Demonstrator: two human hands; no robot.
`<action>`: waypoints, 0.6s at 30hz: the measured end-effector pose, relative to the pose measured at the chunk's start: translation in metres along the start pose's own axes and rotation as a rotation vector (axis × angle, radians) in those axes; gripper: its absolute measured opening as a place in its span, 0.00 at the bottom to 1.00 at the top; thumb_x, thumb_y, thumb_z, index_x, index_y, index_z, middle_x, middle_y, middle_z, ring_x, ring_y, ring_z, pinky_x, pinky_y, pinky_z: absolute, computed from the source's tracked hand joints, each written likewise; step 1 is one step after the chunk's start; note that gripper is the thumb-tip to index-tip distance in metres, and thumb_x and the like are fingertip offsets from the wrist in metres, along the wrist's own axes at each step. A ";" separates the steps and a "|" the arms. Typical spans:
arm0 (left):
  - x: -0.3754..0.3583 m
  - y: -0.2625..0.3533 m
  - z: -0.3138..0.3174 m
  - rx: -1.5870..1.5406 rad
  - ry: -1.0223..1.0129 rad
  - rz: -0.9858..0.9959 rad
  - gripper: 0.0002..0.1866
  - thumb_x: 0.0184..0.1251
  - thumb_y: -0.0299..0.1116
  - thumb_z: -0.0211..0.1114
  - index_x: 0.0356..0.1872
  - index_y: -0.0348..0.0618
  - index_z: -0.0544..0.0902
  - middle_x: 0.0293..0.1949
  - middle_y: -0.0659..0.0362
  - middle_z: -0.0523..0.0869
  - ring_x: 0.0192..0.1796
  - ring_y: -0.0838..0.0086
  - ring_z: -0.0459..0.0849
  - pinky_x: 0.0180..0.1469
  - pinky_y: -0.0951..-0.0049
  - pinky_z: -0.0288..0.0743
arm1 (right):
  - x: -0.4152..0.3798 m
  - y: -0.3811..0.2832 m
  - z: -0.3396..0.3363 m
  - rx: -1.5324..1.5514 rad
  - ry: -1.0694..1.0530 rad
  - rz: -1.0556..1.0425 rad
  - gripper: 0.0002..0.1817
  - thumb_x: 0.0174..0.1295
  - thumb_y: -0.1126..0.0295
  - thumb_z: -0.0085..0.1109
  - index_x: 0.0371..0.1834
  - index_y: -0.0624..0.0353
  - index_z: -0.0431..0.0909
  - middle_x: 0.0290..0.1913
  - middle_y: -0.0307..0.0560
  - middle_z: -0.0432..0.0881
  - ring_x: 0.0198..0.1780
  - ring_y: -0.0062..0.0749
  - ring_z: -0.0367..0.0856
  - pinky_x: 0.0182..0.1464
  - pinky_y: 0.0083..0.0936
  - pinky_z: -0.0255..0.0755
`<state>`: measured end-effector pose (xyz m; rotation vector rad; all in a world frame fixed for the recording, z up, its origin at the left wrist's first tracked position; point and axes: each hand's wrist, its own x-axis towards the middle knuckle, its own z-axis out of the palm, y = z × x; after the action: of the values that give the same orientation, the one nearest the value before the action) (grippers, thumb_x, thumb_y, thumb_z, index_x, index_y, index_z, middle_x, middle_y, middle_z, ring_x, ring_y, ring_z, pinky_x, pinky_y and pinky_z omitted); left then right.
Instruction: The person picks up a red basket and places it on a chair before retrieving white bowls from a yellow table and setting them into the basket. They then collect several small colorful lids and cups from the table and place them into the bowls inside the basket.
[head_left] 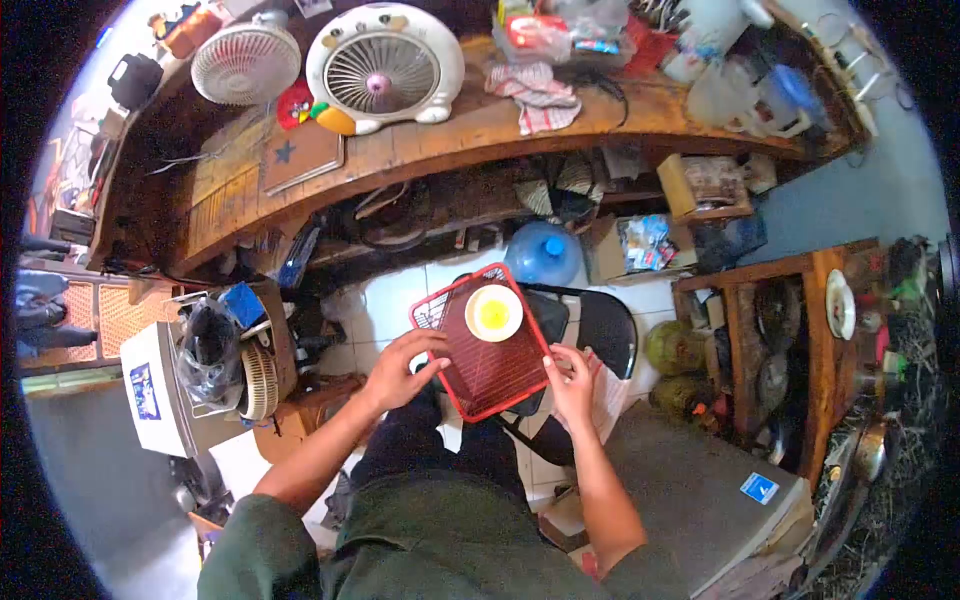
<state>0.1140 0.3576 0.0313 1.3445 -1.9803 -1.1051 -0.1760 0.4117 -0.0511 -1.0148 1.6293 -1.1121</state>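
Note:
A red plastic basket [484, 385] with mesh sides lies in front of me at a slant, overlapping a black folding chair [606, 330]. Inside its far end stands a white bowl [494, 331] with something bright yellow in it. My left hand [405, 368] is at the basket's left edge, fingers stretched out and thumb apart. On the right side, my right hand [571, 386] grips the basket's rim between thumb and curled fingers. Pale printed paper or cloth [607, 398] shows just behind that hand.
A curved wooden counter [420, 160] spans the far side, bearing a white fan [385, 70] and a checked cloth [535, 97]. Beneath it stands a blue water jug [543, 252]. Green coconut-like fruits [672, 350] lie right of the chair, beside a wooden shelf [822, 350].

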 end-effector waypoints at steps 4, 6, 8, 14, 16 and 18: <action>0.017 0.020 -0.031 -0.028 -0.023 0.126 0.12 0.59 0.30 0.69 0.44 0.41 0.82 0.52 0.52 0.82 0.56 0.59 0.80 0.59 0.64 0.72 | -0.010 -0.045 -0.016 0.000 0.035 -0.063 0.11 0.62 0.71 0.63 0.47 0.59 0.80 0.50 0.42 0.80 0.48 0.24 0.79 0.46 0.21 0.74; 0.026 0.025 -0.044 -0.039 -0.013 0.174 0.13 0.60 0.33 0.69 0.44 0.42 0.83 0.53 0.52 0.82 0.57 0.60 0.80 0.60 0.63 0.72 | -0.017 -0.063 -0.015 0.034 0.083 -0.062 0.11 0.62 0.71 0.63 0.48 0.59 0.80 0.50 0.42 0.80 0.48 0.24 0.79 0.48 0.21 0.74; 0.033 0.027 -0.057 -0.072 -0.032 0.223 0.13 0.60 0.33 0.69 0.44 0.42 0.83 0.53 0.52 0.82 0.57 0.60 0.79 0.60 0.63 0.71 | -0.025 -0.082 -0.007 0.069 0.124 -0.064 0.12 0.63 0.71 0.63 0.48 0.58 0.79 0.50 0.42 0.80 0.48 0.25 0.79 0.49 0.22 0.73; 0.046 0.019 -0.104 -0.230 -0.133 0.308 0.13 0.59 0.30 0.68 0.46 0.42 0.83 0.54 0.53 0.81 0.59 0.61 0.78 0.63 0.62 0.68 | -0.062 -0.137 0.063 0.254 0.271 -0.083 0.14 0.66 0.71 0.59 0.52 0.66 0.76 0.50 0.45 0.81 0.51 0.27 0.80 0.55 0.24 0.72; 0.048 0.016 -0.118 -0.268 -0.184 0.322 0.14 0.60 0.30 0.67 0.47 0.43 0.83 0.55 0.53 0.81 0.59 0.62 0.78 0.63 0.63 0.68 | -0.071 -0.150 0.092 0.369 0.286 -0.083 0.14 0.67 0.71 0.56 0.52 0.66 0.75 0.50 0.45 0.81 0.51 0.27 0.80 0.55 0.24 0.72; 0.046 0.012 -0.127 -0.359 -0.233 0.292 0.14 0.63 0.32 0.63 0.50 0.43 0.82 0.57 0.55 0.80 0.59 0.66 0.77 0.61 0.65 0.68 | -0.077 -0.154 0.113 0.346 0.277 -0.125 0.15 0.69 0.69 0.53 0.55 0.64 0.73 0.54 0.49 0.79 0.52 0.32 0.79 0.56 0.29 0.73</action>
<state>0.1873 0.2736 0.1091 0.7450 -1.9369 -1.4367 -0.0259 0.4179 0.0897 -0.7680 1.5256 -1.6128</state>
